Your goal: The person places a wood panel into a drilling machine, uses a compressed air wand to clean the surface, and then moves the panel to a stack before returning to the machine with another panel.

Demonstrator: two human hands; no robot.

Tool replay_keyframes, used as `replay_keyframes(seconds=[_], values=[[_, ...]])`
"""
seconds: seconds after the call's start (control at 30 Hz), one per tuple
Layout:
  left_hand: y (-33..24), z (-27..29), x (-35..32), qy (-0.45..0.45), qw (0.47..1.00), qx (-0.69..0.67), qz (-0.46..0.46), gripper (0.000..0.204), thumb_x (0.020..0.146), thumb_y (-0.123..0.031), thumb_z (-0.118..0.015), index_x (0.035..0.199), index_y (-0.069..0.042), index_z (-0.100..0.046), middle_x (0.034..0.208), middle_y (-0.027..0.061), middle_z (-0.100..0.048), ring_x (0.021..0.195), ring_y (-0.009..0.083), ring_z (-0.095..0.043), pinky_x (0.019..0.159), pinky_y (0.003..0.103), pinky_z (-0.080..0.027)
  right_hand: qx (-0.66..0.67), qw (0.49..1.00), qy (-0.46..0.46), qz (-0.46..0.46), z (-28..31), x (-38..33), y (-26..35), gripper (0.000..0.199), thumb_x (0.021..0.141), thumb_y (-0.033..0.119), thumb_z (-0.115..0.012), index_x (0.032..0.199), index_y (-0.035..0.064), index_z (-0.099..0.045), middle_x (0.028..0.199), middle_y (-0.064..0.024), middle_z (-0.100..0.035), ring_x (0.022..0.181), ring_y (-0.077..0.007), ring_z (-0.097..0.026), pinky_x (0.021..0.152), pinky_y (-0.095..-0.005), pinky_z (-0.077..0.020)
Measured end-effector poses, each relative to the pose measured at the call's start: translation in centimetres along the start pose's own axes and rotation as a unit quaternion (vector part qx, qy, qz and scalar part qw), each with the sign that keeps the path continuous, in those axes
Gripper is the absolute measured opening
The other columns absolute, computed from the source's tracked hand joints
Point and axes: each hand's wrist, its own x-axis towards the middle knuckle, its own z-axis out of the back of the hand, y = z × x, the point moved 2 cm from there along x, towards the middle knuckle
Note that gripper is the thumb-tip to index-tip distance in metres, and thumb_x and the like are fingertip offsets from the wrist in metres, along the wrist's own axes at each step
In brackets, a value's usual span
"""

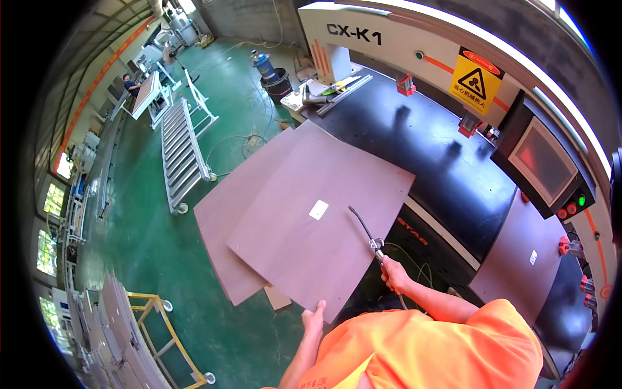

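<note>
My left hand (313, 318) grips the near corner of a large flat brownish panel (291, 227), thumb on top and fingers hidden beneath. The panel has a white label (318, 209) near its middle and lies askew over another brownish panel (220, 223). My right hand (394, 276) is closed round an air blow gun (378, 249). Its thin dark bent nozzle points over the panel's right part, and a hose runs down from it.
A machine with a black bed (414, 142) and a control screen (543, 161) stands to the right, with a third panel (521, 259) on it. A roller conveyor (178, 152) is at left, a yellow-framed cart (172, 330) lower left. Far off, a person (131, 85) sits or stands.
</note>
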Motion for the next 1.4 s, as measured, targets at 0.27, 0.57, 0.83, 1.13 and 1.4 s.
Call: replay_keyframes(seconds=[0.27,0.57,0.83,1.13,1.4], values=[[-7.6,-14.1,3.1,0.146,0.988,0.014,-0.059,0.032,0.086,-0.018,-0.070,0.105,0.007,-0.064,0.097,0.0126,-0.068,0.082,0.0176,-0.064,0.072,0.033,-0.052,0.007,0.993,-0.087,0.078,5.5,1.9,0.9,0.035,0.083,0.032,-0.071,0.079,0.0064,-0.048,0.062,0.0002,-0.047,0.043,-0.0106,-0.041,0.040,-0.0281,-0.0348],[-11.7,-29.7,3.6,0.331,0.940,0.009,0.078,0.034,0.093,-0.020,-0.059,0.114,0.006,-0.054,0.097,0.0158,-0.066,0.081,0.0269,-0.069,0.064,0.038,-0.058,0.104,0.962,-0.248,0.047,13.3,7.1,2.3,0.022,0.087,0.021,-0.065,0.089,0.0016,-0.055,0.063,-0.0071,-0.054,0.041,-0.0152,-0.048,0.038,-0.0311,-0.0394],[-16.9,-33.4,9.1,0.478,0.858,0.160,0.099,0.035,0.094,-0.024,-0.057,0.108,0.008,-0.056,0.087,0.0175,-0.067,0.073,0.0255,-0.069,0.061,0.030,-0.057,0.153,0.925,-0.339,0.077,13.4,11.5,5.5,0.026,0.085,0.014,-0.065,0.102,0.0014,-0.051,0.069,-0.0078,-0.056,0.040,-0.0152,-0.048,0.035,-0.0302,-0.0376],[-24.1,-34.8,14.6,0.598,0.688,0.411,0.001,0.031,0.087,-0.024,-0.063,0.097,0.005,-0.063,0.070,0.0143,-0.066,0.058,0.0188,-0.066,0.047,0.027,-0.050,0.075,0.899,-0.427,0.054,12.6,14.8,7.6,0.023,0.084,0.013,-0.061,0.103,0.0033,-0.051,0.074,-0.0084,-0.059,0.047,-0.0175,-0.052,0.038,-0.0311,-0.0412],[-31.7,-33.1,21.0,0.419,0.603,0.491,-0.468,0.043,0.076,-0.028,-0.068,0.108,-0.002,-0.057,0.099,0.0207,-0.061,0.101,0.0368,-0.058,0.083,0.046,-0.048,0.091,0.923,-0.375,0.010,10.0,14.3,6.2,0.025,0.090,0.014,-0.056,0.111,0.0028,-0.048,0.081,-0.0097,-0.067,0.038,-0.0127,-0.048,0.034,-0.0260,-0.0377]])
